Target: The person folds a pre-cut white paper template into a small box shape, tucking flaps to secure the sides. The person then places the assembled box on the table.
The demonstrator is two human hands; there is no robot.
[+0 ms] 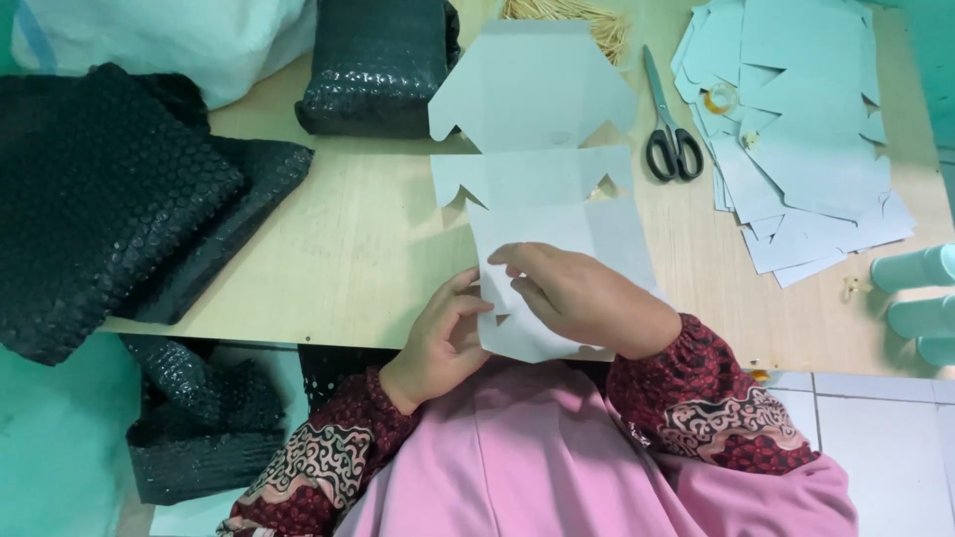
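Pink cloth over the person's chest fills the bottom of the view, with dark red patterned sleeves to either side. Just above it, both hands work the near end of a flat, pale grey die-cut cardboard box blank that stretches away across the light wooden table. Its near edge overhangs the table rim. The left hand pinches the blank's lower left edge, thumb on top. The right hand lies over the near panel, fingers closed on a fold by a small notch. A stack of similar pale blanks sits far right, black-handled scissors beside it, black bubble-wrap bundles to the left.
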